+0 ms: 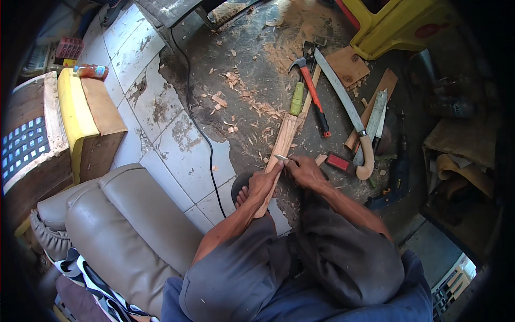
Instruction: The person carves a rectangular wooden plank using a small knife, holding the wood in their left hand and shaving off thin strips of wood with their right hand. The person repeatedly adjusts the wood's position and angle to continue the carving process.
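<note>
A long pale wooden strip (pixel 283 138) slants from between my knees up across the floor. My left hand (pixel 262 184) is closed around its near part, the thumb lying close to a small blade. My right hand (pixel 306 172) is closed on a small knife (pixel 280 157), whose short blade rests on or just over the strip; its handle is hidden in my fist. At the strip's far end lies a tool with a green handle (pixel 297 98). Beside it is a hammer (pixel 311 91) with an orange and black handle.
To the right lie a machete (pixel 343 96) with a wooden handle, flat blades (pixel 377 126), a red block (pixel 341 163) and a dark blue power drill (pixel 397 180). Wood shavings (pixel 256 104) litter the floor. A black cable (pixel 202 131) runs leftward of me, past a grey cushioned seat (pixel 123 209).
</note>
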Available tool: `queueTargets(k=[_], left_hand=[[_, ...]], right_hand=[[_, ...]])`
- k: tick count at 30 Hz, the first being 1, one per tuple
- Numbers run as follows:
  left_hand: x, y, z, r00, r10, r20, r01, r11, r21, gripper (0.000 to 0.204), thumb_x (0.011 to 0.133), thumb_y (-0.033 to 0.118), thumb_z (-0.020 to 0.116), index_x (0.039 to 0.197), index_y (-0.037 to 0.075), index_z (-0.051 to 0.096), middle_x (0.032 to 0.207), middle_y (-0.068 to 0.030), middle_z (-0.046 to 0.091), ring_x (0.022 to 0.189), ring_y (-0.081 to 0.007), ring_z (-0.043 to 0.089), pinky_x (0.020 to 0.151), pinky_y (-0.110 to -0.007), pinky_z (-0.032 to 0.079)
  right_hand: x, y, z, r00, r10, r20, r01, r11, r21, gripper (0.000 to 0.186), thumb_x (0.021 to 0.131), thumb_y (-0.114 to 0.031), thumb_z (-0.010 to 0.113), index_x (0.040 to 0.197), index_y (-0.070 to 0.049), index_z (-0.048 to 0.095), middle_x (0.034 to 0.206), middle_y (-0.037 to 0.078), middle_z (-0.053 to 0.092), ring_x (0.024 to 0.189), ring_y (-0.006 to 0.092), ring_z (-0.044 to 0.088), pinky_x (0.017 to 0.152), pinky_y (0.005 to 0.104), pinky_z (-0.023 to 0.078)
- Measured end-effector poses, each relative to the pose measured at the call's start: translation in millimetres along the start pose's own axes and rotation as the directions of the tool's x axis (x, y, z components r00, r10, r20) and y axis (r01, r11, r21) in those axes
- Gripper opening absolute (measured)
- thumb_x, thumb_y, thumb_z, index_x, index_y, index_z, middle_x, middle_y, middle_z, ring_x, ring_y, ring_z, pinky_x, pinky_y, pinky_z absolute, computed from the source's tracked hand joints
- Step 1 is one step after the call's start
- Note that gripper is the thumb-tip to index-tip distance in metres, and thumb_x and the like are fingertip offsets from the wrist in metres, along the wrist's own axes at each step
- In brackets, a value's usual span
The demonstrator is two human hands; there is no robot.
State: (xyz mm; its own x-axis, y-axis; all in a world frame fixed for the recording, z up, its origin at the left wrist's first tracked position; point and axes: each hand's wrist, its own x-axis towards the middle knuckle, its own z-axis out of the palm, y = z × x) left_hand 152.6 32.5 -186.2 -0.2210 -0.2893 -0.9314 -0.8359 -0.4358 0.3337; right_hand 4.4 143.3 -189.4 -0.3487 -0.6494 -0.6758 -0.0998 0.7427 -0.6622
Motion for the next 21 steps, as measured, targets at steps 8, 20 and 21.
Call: queueTargets(k=[8, 20, 21], left_hand=[[18.3, -9.7, 5.4, 0.995, 0.052, 0.082, -0.045, 0.996, -0.081, 0.079, 0.087, 0.072, 0.066, 0.095, -0.007, 0.07, 0.074, -0.0155, 0.069, 0.06, -0.0227, 0.069, 0.052, -0.036, 0.055], [59.9, 30.5, -12.2, 0.849, 0.417, -0.326, -0.428, 0.903, 0.04, 0.043, 0.096, 0.041, 0.065, 0.108, 0.0, 0.069, 0.088, -0.0189, 0.073, 0.076, -0.0308, 0.072, 0.072, -0.042, 0.055], [56.7, 37.1, -13.3, 0.846, 0.411, -0.34, -0.439, 0.899, -0.004, 0.04, 0.097, 0.038, 0.064, 0.107, 0.001, 0.069, 0.087, -0.0201, 0.074, 0.079, -0.0324, 0.073, 0.074, -0.043, 0.055]], right_hand=[[-1.0, -6.5, -16.6, 0.995, 0.1, -0.029, -0.096, 0.987, 0.132, 0.044, 0.101, -0.039, 0.052, 0.119, -0.002, 0.066, 0.101, 0.024, 0.072, 0.097, 0.0415, 0.069, 0.087, 0.0481, 0.051], [0.4, -20.3, -31.2, 0.987, 0.045, -0.151, -0.035, 0.997, 0.07, 0.053, 0.093, -0.047, 0.066, 0.12, -0.002, 0.063, 0.102, 0.022, 0.071, 0.099, 0.035, 0.07, 0.089, 0.0434, 0.051], [0.7, -20.7, -32.0, 0.987, 0.069, -0.143, -0.057, 0.995, 0.084, 0.052, 0.093, -0.046, 0.066, 0.12, -0.002, 0.063, 0.101, 0.022, 0.072, 0.099, 0.0348, 0.07, 0.088, 0.0431, 0.051]])
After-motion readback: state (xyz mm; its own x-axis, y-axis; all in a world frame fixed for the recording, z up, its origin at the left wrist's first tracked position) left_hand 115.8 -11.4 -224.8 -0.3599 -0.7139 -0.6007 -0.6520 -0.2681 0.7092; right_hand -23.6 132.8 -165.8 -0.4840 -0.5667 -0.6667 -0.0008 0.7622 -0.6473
